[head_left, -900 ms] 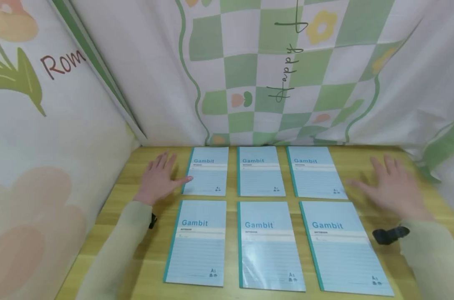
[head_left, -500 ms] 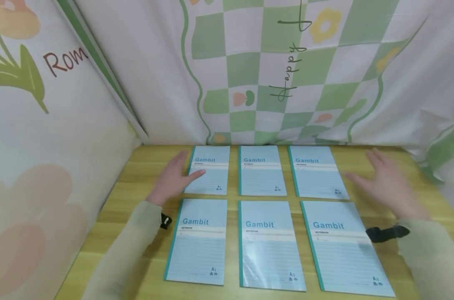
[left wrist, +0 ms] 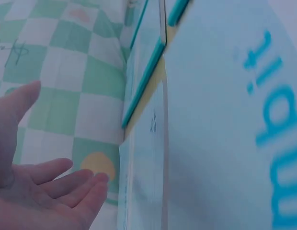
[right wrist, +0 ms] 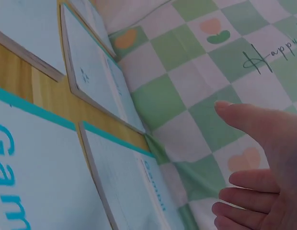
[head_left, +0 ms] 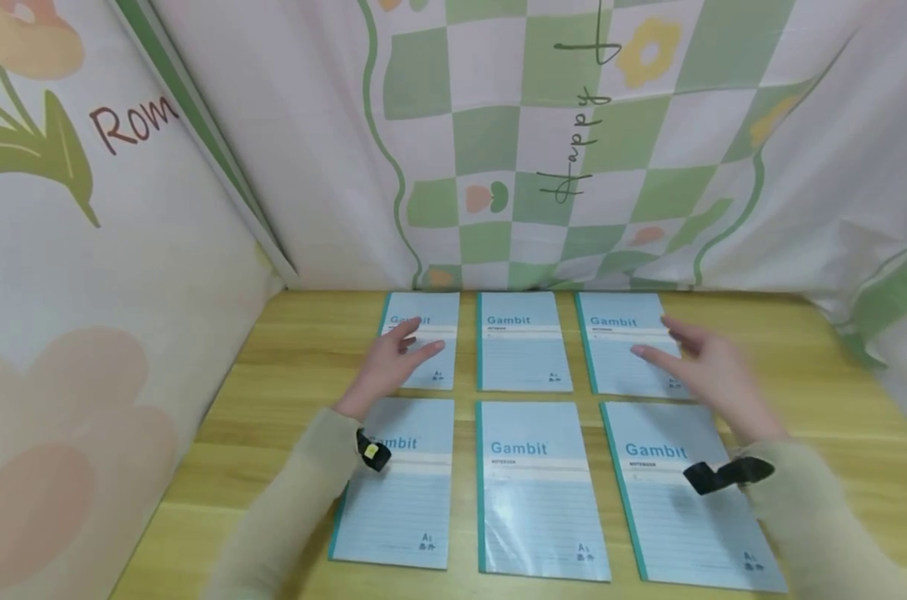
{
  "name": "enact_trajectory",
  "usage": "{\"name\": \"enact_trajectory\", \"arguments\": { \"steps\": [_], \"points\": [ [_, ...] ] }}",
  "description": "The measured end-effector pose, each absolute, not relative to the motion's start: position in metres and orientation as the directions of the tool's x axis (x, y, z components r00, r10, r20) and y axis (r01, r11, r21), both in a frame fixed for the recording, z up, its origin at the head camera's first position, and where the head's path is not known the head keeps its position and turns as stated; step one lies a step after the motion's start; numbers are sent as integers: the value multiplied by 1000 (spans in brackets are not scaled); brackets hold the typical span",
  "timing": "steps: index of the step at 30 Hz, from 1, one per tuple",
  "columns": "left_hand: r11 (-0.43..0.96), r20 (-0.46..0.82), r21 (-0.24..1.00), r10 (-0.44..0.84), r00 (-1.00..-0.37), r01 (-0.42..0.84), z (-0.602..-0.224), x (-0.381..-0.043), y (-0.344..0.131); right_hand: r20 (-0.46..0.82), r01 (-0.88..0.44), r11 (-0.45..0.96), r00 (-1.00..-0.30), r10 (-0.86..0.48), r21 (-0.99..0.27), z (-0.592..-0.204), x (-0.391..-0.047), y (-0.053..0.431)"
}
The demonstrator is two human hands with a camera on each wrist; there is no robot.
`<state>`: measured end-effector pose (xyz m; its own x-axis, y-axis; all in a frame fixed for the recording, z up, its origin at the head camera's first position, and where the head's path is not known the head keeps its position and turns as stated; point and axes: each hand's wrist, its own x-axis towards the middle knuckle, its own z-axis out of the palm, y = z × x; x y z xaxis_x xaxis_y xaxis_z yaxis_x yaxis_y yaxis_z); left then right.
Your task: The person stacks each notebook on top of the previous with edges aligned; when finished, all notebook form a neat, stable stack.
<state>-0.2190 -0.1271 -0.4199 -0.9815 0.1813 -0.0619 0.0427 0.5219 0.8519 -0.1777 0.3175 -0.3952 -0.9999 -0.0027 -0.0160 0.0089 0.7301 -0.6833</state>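
Note:
Light blue Gambit notebooks with teal spines lie flat in two rows on the wooden table. My left hand point(head_left: 386, 367) is over the back-left notebook point(head_left: 438, 367), thumb apart from the loosely bent fingers, holding nothing. My right hand point(head_left: 712, 371) hovers at the right edge of the back-right notebook point(head_left: 622, 358), also holding nothing. Between those two lies the back-middle notebook point(head_left: 524, 358). In front are the front-left notebook point(head_left: 401, 517), partly under the left wrist, the front-middle notebook point(head_left: 539, 517) and the front-right notebook point(head_left: 694, 542), partly covered by the right wrist strap.
The wooden table point(head_left: 266, 375) meets a white and green checked curtain point(head_left: 483, 142) right behind the back row. A flower-printed curtain point(head_left: 123, 275) hangs along the left side. Narrow strips of wood show between the notebooks.
Both hands have moved inward, the left to the right and the right to the left, from beside the notebooks to over the back row's outer ones. The notebooks have stayed in place.

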Motion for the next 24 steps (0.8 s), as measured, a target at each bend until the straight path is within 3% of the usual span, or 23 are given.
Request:
{"name": "enact_trajectory", "arguments": {
  "steps": [7,24],
  "points": [
    [403,-98,915,254,-962,13,-426,-214,-101,-69,18,686,-997,-47,-727,-408,-174,289],
    [419,-188,908,347,-919,-28,-442,-193,-67,-99,-19,611,-982,-160,-791,-432,-167,242]
  ]
}}
